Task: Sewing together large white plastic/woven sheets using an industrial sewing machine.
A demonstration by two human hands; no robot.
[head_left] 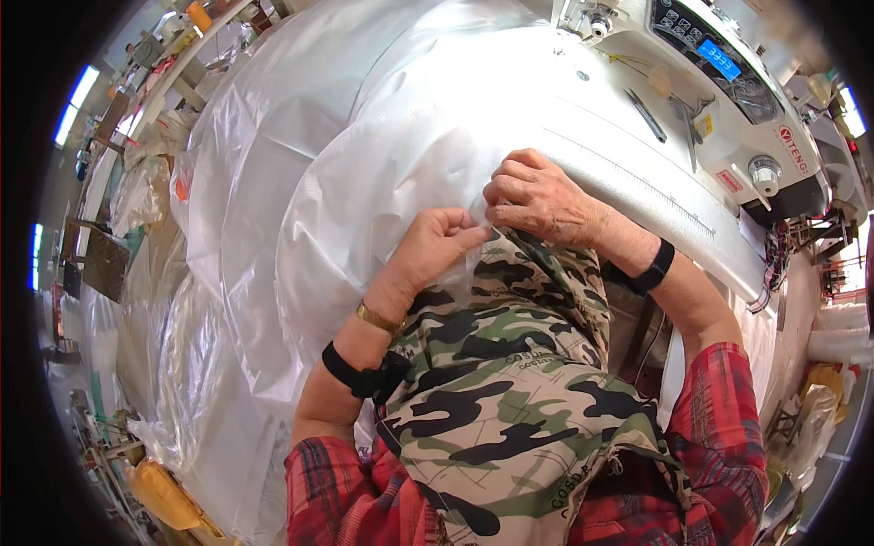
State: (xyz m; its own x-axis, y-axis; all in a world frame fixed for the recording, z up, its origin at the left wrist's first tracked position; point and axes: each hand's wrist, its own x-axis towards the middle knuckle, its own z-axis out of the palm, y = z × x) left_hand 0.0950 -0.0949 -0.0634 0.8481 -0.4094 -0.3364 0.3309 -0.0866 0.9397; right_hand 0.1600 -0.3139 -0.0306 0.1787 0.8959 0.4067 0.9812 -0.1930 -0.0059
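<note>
A large sheet of white, slightly see-through fabric (364, 173) spreads over the sewing machine's bed and hangs down toward my lap. My left hand (435, 244) pinches the edge of this fabric between thumb and forefinger. Close beside it, fingertips nearly meeting, my right hand (539, 196) is curled with its fingers pressed together at the same edge. What lies between the right fingers is hidden, though the fabric runs up to them. Both hands are just above the camouflage apron (510, 364) on my lap.
The sewing machine (719, 82) with its lit display stands at the upper right. Dark tweezers (646, 116) lie on its bed, beside a printed ruler scale (637, 182). Clear plastic sheeting (182, 355) hangs at the left, with a yellow-orange bundle (164, 494) low down.
</note>
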